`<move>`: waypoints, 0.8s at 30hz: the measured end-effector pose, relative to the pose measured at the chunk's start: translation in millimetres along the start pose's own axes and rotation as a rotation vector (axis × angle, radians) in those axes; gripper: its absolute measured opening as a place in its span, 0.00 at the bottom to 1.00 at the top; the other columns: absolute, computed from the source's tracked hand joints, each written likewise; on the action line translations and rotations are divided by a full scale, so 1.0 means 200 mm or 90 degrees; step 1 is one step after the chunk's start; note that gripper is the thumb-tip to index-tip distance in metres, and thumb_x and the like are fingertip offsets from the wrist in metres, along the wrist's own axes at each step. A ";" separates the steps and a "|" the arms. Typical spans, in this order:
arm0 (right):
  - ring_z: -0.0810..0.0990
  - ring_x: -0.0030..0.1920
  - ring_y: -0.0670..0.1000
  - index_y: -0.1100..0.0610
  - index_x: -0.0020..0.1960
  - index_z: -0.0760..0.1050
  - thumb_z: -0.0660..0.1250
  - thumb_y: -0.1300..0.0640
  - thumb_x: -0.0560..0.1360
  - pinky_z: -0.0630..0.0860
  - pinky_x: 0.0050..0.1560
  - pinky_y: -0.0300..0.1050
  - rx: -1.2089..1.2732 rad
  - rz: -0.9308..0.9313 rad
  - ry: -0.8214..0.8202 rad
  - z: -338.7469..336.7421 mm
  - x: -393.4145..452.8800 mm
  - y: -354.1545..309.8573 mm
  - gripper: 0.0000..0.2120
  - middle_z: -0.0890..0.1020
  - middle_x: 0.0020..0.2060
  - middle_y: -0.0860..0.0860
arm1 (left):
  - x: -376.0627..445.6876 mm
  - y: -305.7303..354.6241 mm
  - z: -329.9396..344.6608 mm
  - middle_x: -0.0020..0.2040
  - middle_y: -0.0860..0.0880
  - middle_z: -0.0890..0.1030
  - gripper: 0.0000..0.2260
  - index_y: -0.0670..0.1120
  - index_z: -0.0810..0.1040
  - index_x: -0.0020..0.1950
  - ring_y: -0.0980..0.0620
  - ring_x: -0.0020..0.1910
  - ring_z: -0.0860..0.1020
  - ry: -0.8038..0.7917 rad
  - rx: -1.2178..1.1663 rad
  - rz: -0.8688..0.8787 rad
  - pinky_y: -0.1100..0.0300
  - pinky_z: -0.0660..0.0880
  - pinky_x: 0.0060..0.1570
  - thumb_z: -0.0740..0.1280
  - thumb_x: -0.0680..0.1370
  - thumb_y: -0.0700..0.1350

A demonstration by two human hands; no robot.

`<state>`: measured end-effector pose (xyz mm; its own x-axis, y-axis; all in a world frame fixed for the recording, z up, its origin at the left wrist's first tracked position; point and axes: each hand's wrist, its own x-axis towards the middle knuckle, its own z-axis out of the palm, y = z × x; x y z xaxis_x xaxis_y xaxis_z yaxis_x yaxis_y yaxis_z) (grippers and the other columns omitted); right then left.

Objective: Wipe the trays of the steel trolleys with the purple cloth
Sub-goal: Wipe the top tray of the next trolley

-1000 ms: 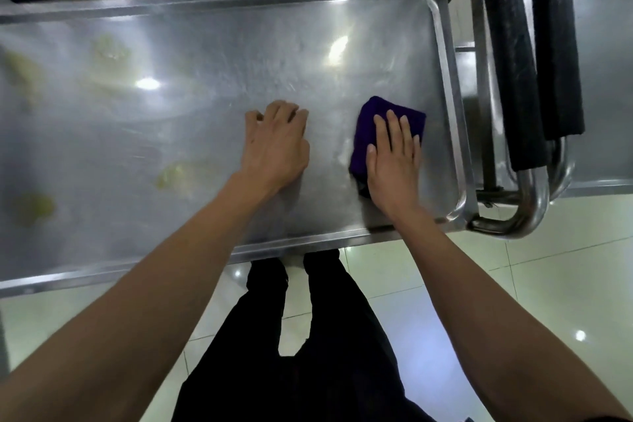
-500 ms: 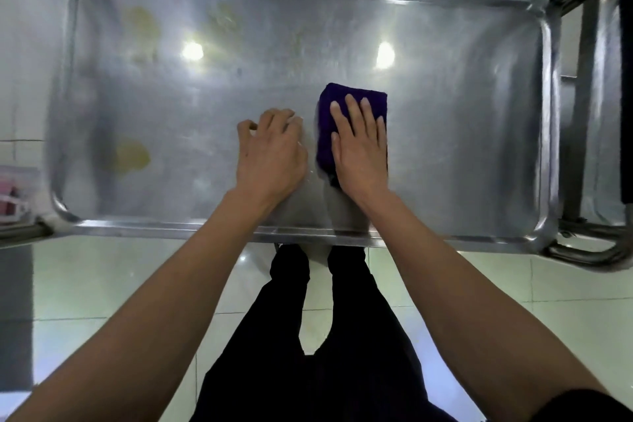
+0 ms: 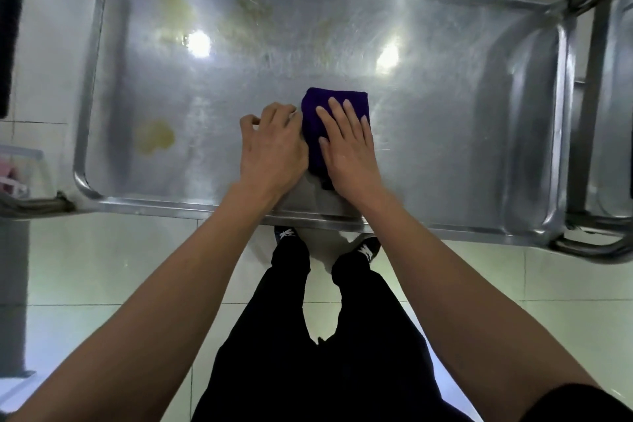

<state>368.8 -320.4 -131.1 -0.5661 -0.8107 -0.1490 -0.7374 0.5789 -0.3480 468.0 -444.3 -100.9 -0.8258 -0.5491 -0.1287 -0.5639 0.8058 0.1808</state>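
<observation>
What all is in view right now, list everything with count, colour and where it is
steel trolley tray: one, silver, fills upper frame
purple cloth: one, folded, tray centre, under the right hand
yellowish stains: several, left and far-left part of tray
second trolley frame: one, silver, right edge
floor tiles: pale, below tray
trousers: black, bottom centre
shoes: two, black with white laces
left hand: fingers curled, on tray beside cloth
right hand: flat, pressing cloth
</observation>
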 end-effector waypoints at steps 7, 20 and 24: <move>0.49 0.80 0.52 0.53 0.80 0.55 0.51 0.52 0.85 0.47 0.79 0.55 0.004 0.068 0.029 -0.05 -0.28 0.29 0.24 0.55 0.80 0.51 | -0.07 0.37 0.05 0.63 0.49 0.78 0.12 0.46 0.78 0.60 0.48 0.65 0.73 0.010 -0.007 0.038 0.45 0.67 0.59 0.59 0.80 0.47; 0.47 0.80 0.51 0.51 0.80 0.54 0.48 0.51 0.85 0.44 0.79 0.56 0.030 0.213 0.056 -0.31 -0.67 1.15 0.24 0.53 0.80 0.50 | -0.15 1.14 0.16 0.74 0.48 0.68 0.17 0.46 0.74 0.68 0.48 0.72 0.65 -0.139 0.004 0.119 0.45 0.62 0.64 0.59 0.79 0.46; 0.47 0.80 0.52 0.51 0.80 0.54 0.49 0.52 0.85 0.45 0.79 0.56 0.022 0.249 0.077 -0.37 -0.76 1.35 0.24 0.53 0.80 0.50 | -0.17 1.24 0.18 0.75 0.47 0.64 0.18 0.42 0.74 0.66 0.47 0.74 0.62 -0.177 0.050 0.084 0.44 0.63 0.62 0.60 0.78 0.46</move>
<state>227.0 -34.7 -133.7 -0.8416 -0.5134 -0.1674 -0.4470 0.8363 -0.3175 357.1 -217.3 -86.0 -0.8525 -0.3663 -0.3729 -0.4416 0.8864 0.1390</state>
